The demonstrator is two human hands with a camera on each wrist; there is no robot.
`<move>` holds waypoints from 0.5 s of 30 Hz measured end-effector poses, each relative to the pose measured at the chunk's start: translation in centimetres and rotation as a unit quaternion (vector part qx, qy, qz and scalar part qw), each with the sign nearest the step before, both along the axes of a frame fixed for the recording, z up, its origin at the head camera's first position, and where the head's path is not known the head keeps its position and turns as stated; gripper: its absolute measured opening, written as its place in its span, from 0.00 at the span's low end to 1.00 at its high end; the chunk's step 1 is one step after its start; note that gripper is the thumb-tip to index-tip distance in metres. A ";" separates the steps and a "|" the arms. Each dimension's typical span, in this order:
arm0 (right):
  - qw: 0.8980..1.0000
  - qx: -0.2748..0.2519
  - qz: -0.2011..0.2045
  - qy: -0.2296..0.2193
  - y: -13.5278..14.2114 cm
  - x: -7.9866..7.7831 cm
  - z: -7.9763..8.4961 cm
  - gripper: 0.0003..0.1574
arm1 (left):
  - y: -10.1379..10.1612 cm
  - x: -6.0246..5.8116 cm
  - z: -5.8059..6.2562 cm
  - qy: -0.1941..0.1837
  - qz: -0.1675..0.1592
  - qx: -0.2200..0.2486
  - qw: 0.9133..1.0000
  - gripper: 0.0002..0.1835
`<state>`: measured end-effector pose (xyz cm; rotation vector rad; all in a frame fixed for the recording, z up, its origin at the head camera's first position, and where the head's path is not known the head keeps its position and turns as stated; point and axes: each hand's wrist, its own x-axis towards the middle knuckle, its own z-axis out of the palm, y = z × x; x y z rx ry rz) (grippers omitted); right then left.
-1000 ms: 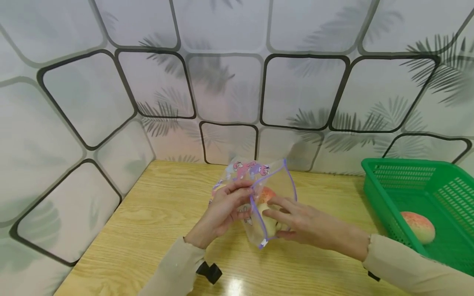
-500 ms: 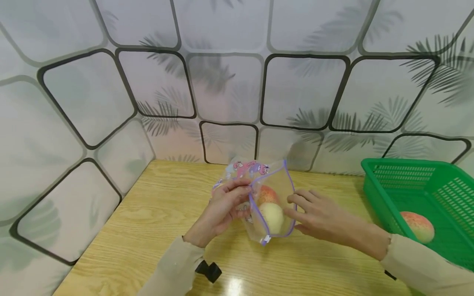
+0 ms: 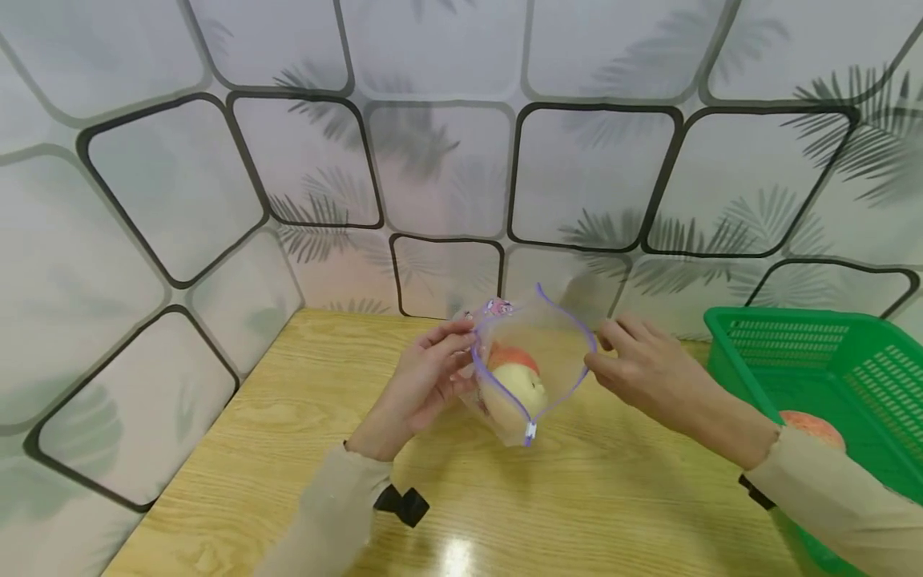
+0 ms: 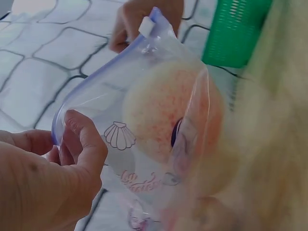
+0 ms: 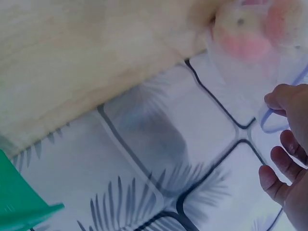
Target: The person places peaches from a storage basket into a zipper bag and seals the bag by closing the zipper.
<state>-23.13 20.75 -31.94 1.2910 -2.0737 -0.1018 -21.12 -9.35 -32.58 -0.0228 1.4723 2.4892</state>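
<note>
Zip bag (image 3: 557, 353) gapes well apart from the basket (image 3: 739, 385), both hands (image 3: 424, 375) (image 3: 654, 375) pinching its purple edges (image 3: 505, 390).

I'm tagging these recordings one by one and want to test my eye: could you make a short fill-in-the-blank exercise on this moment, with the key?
1. The mouth of the clear bag is ____, not zipped closed.
2. Of the left hand and right hand, the one nearer the basket is the ____ one.
3. The bag's small slider is ____ in color.
4. The number of fruits visible in the basket is ____.

Missing words: open; right; white; one.
</note>
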 end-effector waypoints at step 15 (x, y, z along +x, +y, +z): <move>0.997 -0.066 -0.041 -0.003 0.5 -1.0 2.0 0.14 | -0.7 -1.2 4.3 0.037 0.037 0.025 0.998 0.06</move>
